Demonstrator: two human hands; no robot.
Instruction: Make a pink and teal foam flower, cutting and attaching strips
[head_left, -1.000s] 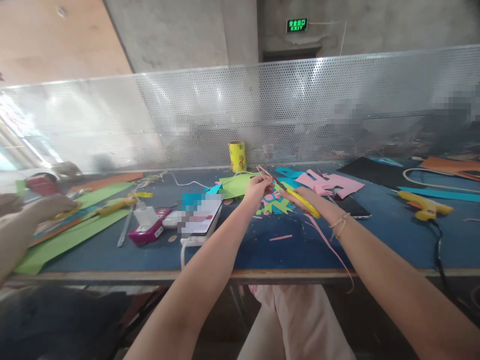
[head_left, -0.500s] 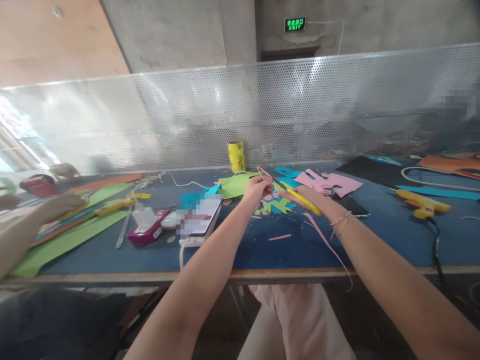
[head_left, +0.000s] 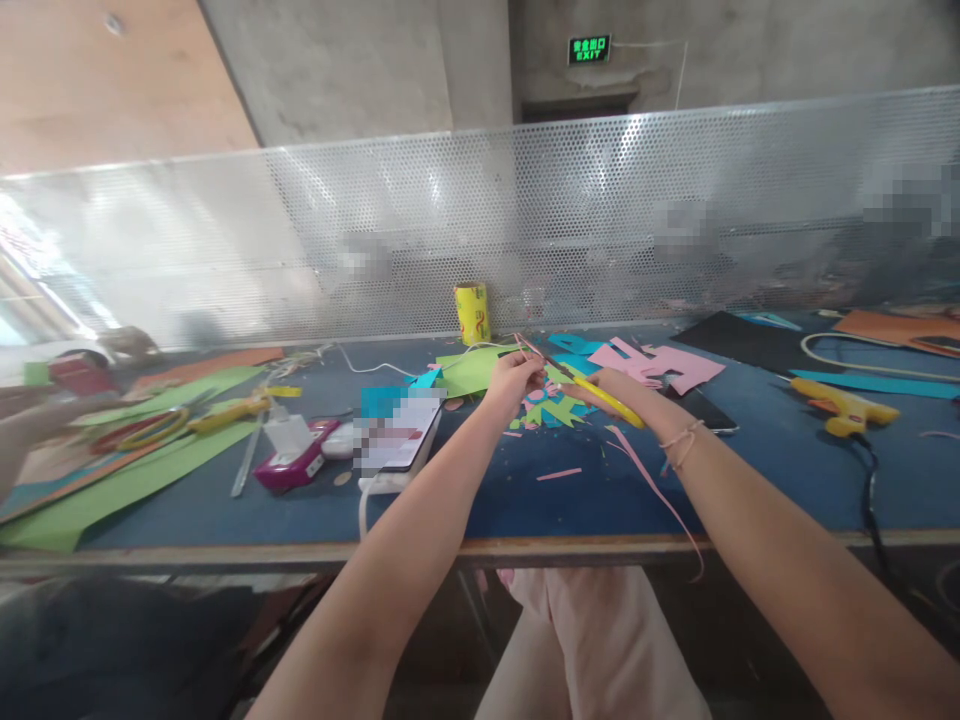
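Two bare forearms (head_left: 416, 540) are slanting in from the near left and near right, converging over the middle of the counter (head_left: 487, 510). The left hand (head_left: 521, 380) is curling its fingers almost closed, seemingly pinching a small piece of pink paper (head_left: 523, 343) whose thin tip is pointing up toward the far side. The right hand (head_left: 607, 387) is wrapping around the yellow handles of a pair of scissors (head_left: 628, 412), whose blades are lying toward the left fingertips, just beside the pink paper. Whether the blades are touching that paper is hard to tell. The handles are covering part of the right hand's fingers, and the left hand is hiding much of the pinched piece. Beneath and between both hands, a heap of coloured scraps (head_left: 559, 410) is lying, partly blocked from sight. A dark slab (head_left: 709, 415) is resting to the right, the right forearm covering its near-left part. One long pink strip (head_left: 651, 478) is trailing past the near edge. Pixelation is masking part of a phone (head_left: 412, 430) left of the hands. At the far left, another person's hand (head_left: 64, 420) is blurring, its arm running out of view.
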